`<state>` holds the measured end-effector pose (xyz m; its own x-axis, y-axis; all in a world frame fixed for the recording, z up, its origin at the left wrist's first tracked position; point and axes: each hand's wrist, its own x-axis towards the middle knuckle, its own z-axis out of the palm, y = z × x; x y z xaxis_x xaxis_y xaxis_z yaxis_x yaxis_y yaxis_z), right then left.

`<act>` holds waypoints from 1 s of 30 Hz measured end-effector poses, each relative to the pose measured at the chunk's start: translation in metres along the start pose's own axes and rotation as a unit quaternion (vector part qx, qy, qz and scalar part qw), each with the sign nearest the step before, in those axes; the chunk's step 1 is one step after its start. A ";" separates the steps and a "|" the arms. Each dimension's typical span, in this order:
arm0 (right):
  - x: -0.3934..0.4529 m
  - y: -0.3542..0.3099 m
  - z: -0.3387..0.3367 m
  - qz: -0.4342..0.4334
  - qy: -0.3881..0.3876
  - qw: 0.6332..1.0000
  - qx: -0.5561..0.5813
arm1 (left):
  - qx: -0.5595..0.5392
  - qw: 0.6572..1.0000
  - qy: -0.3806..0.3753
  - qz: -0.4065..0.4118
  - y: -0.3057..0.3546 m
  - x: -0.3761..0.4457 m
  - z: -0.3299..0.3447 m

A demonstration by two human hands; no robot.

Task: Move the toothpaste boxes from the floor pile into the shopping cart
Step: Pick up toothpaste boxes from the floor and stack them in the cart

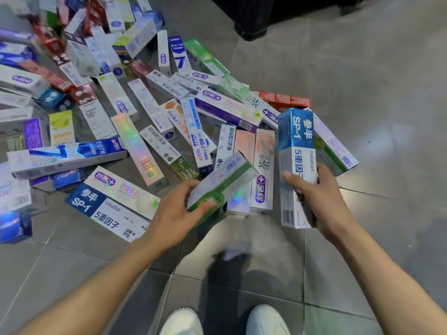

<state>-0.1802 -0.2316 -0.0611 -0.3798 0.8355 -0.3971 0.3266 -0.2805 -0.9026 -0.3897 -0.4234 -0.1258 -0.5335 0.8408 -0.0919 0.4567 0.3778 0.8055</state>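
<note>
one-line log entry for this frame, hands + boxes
left hand: grips green box | right hand: grips blue box | floor pile: many boxes left | cart: not in view

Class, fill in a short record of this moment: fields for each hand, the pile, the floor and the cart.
left hand: grips a green-and-white toothpaste box, tilted
right hand: holds a blue SP-1 toothpaste box, upright
pile: many toothpaste boxes scattered flat
floor: grey tiles
shopping cart: not in view
</note>
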 end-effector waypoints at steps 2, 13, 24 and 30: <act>-0.007 -0.012 0.001 0.001 0.009 1.000 0.010 | -0.104 0.991 0.040 -0.072 0.025 0.004 -0.009; -0.124 -0.238 -0.012 0.010 -0.028 0.998 0.063 | -0.327 0.913 0.091 -0.226 0.288 -0.005 -0.144; -0.314 -0.573 -0.120 -0.042 0.008 0.996 0.079 | -0.376 0.898 0.055 -0.223 0.651 -0.070 -0.320; -0.400 -0.679 -0.173 -0.108 0.053 0.988 0.094 | -0.405 0.898 0.020 -0.173 0.785 -0.104 -0.367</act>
<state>-0.1003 -0.2934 0.7391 -0.3273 0.9273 -0.1819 0.0778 -0.1654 -0.9832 -0.2366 -0.3568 0.7307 -0.5764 0.7066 -0.4104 -0.3998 0.1942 0.8958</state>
